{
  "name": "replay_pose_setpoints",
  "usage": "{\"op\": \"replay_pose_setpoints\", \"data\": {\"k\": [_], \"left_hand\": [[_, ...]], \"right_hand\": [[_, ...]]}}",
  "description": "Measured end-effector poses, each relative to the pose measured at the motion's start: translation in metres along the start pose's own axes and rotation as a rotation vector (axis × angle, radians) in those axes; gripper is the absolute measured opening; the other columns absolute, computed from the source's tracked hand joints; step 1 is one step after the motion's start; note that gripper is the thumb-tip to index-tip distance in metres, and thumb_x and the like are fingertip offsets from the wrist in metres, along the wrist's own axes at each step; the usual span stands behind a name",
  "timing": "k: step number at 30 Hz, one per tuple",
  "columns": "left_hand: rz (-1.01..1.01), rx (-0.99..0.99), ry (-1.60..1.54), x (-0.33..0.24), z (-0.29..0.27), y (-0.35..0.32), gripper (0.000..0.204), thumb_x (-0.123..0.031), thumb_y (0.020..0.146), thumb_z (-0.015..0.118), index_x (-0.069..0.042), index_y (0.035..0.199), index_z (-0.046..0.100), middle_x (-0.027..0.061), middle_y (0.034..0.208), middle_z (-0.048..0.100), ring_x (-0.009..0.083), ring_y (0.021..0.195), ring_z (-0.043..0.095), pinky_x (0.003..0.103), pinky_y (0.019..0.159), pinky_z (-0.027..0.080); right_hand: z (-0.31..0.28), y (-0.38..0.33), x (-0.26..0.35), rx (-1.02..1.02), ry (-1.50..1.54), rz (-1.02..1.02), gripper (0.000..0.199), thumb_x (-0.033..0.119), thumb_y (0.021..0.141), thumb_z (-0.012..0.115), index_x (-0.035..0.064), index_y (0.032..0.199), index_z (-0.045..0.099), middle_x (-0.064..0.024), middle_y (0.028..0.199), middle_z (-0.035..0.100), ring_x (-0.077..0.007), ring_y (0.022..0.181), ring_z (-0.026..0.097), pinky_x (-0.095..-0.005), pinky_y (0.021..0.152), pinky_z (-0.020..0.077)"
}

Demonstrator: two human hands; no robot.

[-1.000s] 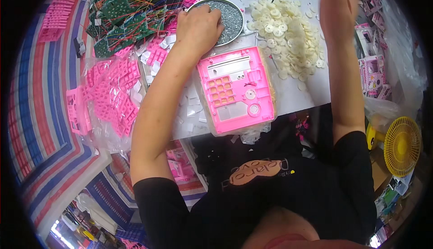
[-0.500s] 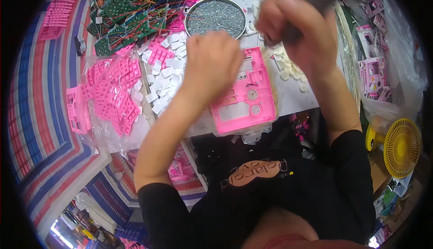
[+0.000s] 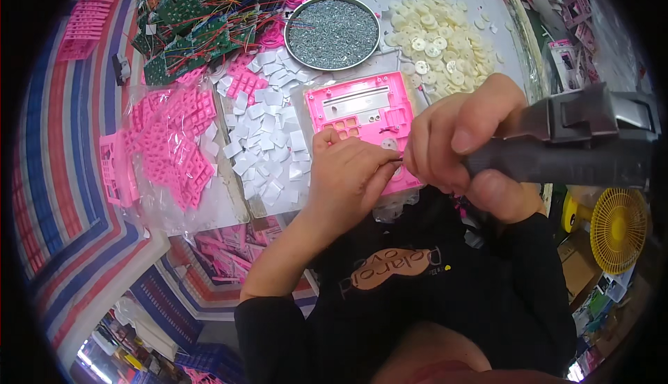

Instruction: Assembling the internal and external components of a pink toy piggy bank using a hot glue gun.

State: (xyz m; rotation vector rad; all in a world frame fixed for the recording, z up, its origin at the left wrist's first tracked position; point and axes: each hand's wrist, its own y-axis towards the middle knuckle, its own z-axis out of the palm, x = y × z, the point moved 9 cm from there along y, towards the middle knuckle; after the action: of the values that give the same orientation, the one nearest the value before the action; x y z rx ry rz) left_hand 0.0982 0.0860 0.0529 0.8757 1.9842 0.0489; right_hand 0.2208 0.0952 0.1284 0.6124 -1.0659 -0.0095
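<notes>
In my right hand is a dark power screwdriver, its body stretching to the right. Its thin bit points left, reaching my left fingertips. My left hand is closed in a pinch at that tip, over the lower part of a pink plastic housing. Whatever sits in the pinch is too small to make out. The housing lies open side up, with screw posts, a silvery strip and a small white disc inside. Both hands cover its lower portion.
Behind the housing stands a round tray of small screws, with cream discs to its right. White square pieces, bagged pink keypads and wired green circuit boards are at left. A yellow fan is at right.
My right hand has come down and nearer with the screwdriver, uncovering the cream discs. My left hand has moved down and slightly right, its fingers meeting the bit over the housing.
</notes>
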Motion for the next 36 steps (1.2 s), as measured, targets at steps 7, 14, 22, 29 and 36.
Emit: {"op": "replay_pose_setpoints", "data": {"k": [7,14,22,29,36], "left_hand": [[0.066,-0.109,0.142,-0.007,0.000,0.000,0.019,-0.011,0.074,0.081,-0.014,0.088,0.069,-0.0022,0.075,0.060,0.0177,0.073,0.060,0.042,0.086,0.033],[0.062,-0.029,0.305,-0.006,0.010,-0.005,0.022,-0.019,0.075,0.082,-0.015,0.091,0.069,-0.0017,0.087,0.062,0.0174,0.085,0.061,0.043,0.088,0.032],[0.205,0.189,0.397,0.005,0.024,-0.006,0.035,-0.031,0.075,0.080,-0.015,0.104,0.069,-0.0032,0.109,0.063,0.0175,0.114,0.058,0.052,0.103,0.031],[0.244,0.229,0.464,0.006,0.026,-0.013,0.015,-0.027,0.081,0.072,-0.016,0.093,0.073,-0.0039,0.105,0.064,0.0172,0.110,0.059,0.052,0.107,0.032],[0.313,0.203,0.483,-0.003,0.031,-0.013,0.014,-0.022,0.086,0.065,-0.013,0.091,0.075,-0.0002,0.099,0.067,0.0215,0.110,0.059,0.053,0.108,0.034]], "right_hand": [[0.000,-0.006,-0.003,-0.104,-0.057,0.092,0.035,0.029,0.095,0.071,0.0113,0.113,0.048,0.0005,0.066,0.051,-0.0132,0.056,0.049,-0.0297,0.055,0.0436],[-0.004,-0.010,-0.013,-0.088,-0.165,0.085,0.033,0.026,0.095,0.069,0.0103,0.114,0.047,-0.0008,0.067,0.051,-0.0130,0.057,0.048,-0.0290,0.054,0.0434],[-0.029,-0.024,-0.039,-0.125,-0.256,0.109,0.033,0.023,0.095,0.066,0.0081,0.113,0.043,-0.0039,0.069,0.049,-0.0138,0.059,0.047,-0.0302,0.055,0.0436],[-0.014,-0.032,-0.062,0.044,-0.610,0.195,0.022,0.010,0.093,0.066,0.0058,0.104,0.048,-0.0072,0.075,0.056,-0.0171,0.065,0.056,-0.0319,0.061,0.0479],[-0.019,-0.034,-0.081,0.116,-0.518,0.357,0.026,0.020,0.087,0.074,0.0034,0.095,0.056,-0.0072,0.073,0.058,-0.0164,0.064,0.058,-0.0302,0.059,0.0476]]}}
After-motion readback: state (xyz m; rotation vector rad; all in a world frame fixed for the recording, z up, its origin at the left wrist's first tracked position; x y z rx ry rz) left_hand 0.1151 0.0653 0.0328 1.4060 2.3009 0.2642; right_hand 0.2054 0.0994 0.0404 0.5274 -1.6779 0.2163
